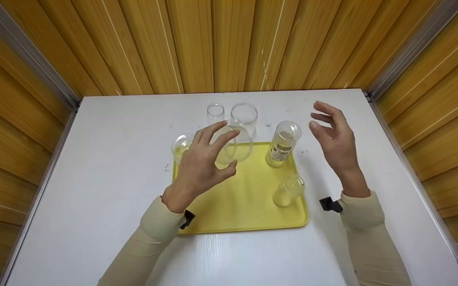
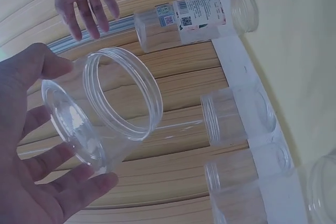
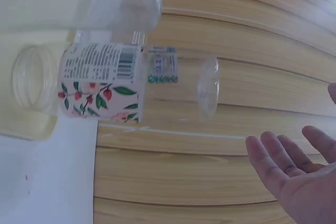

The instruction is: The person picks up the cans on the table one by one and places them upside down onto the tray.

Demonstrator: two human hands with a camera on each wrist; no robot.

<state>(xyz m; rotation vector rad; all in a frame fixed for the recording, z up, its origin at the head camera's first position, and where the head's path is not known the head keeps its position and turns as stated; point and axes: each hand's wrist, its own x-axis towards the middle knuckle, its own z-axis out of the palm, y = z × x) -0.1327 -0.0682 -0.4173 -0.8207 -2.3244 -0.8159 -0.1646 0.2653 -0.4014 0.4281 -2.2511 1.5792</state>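
In the head view my left hand (image 1: 203,163) holds a clear plastic jar (image 1: 245,149) above the yellow tray (image 1: 237,210). The left wrist view shows the jar's threaded, uncapped mouth facing away from the palm, with the thumb and fingers around its base end. My right hand (image 1: 338,143) is raised off the tray's right side, fingers loosely bent around nothing. Nearest to it is a tall clear jar (image 1: 280,153) standing mouth down, with a printed label (image 3: 102,80) of red berries and green leaves. Empty space separates that jar from the right fingers in the right wrist view.
A small clear jar (image 1: 288,192) stands on the tray's right part. Beyond the tray are a narrow jar (image 1: 216,113) and a wider one (image 1: 244,113). Another clear jar (image 1: 182,145) is at the tray's left back corner. Wood-patterned walls (image 1: 229,43) enclose the white table (image 1: 113,167).
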